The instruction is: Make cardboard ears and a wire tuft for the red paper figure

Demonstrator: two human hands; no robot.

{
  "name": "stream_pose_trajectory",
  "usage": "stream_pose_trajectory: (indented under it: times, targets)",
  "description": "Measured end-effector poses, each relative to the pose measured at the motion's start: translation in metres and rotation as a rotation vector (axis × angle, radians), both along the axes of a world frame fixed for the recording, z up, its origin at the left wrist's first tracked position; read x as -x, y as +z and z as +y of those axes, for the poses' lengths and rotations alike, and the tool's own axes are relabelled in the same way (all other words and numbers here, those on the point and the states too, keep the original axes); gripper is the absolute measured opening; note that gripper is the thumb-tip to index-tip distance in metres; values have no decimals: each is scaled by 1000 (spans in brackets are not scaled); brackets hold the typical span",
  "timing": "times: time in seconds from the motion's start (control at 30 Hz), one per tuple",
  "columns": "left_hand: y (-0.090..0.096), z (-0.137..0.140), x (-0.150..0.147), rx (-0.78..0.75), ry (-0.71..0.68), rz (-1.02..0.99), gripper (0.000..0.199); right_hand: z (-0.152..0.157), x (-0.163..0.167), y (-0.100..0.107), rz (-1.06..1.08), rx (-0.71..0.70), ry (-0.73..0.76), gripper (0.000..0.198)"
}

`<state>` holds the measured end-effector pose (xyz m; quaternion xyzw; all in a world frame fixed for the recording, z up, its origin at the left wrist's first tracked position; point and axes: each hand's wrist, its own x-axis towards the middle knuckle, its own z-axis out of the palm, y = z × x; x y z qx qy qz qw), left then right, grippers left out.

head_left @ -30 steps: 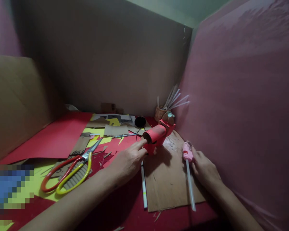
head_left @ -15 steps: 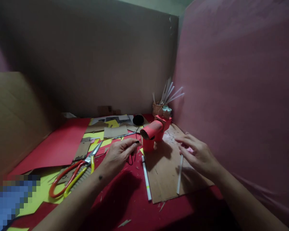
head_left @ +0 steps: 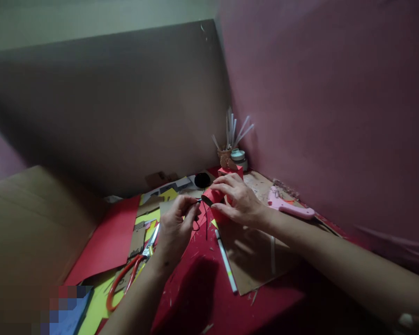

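Observation:
My left hand (head_left: 179, 225) is closed in a pinch on a black yarn strand (head_left: 206, 225), close to the open near end of a red paper-covered tube (head_left: 212, 196). Loose ends of the strand hang below my fingers. My right hand (head_left: 239, 200) lies over the tube, thumb at its near side and fingers across the top, gripping it. Behind my fingers shows a red box-like part (head_left: 234, 170) of the same figure. Its legs are mostly hidden by my right hand. Just beyond sits a black yarn ball (head_left: 202, 180).
A pink glue gun (head_left: 289, 207) lies right of the cardboard board (head_left: 254, 274). On the board's left edge is a white marker (head_left: 226, 263); a clear glue stick (head_left: 273, 256) is under my right forearm. Red-handled scissors (head_left: 127, 274) lie left among paper scraps. A pot (head_left: 225, 158) holds sticks.
My right hand has left the glue gun and moved left onto the red tube. My left hand has brought the black yarn up to the tube's open end. The view has tilted.

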<state>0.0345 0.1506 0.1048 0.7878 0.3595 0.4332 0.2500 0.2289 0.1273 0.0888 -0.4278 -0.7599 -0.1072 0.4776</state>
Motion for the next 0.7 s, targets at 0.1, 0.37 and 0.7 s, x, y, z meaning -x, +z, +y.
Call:
stream_pose_trajectory:
  times: [0.1,0.37,0.7]
  targets:
    - [8,2,-6,-210,81,113,6,-2,5,-6,-6,-20,-31,32]
    - [9,14,-16,-659,129,227,7,-2,22,-13,15,-19,-166,34]
    - [7,22,-21,-859,123,387,14,2,30,-15,67,-68,-202,17]
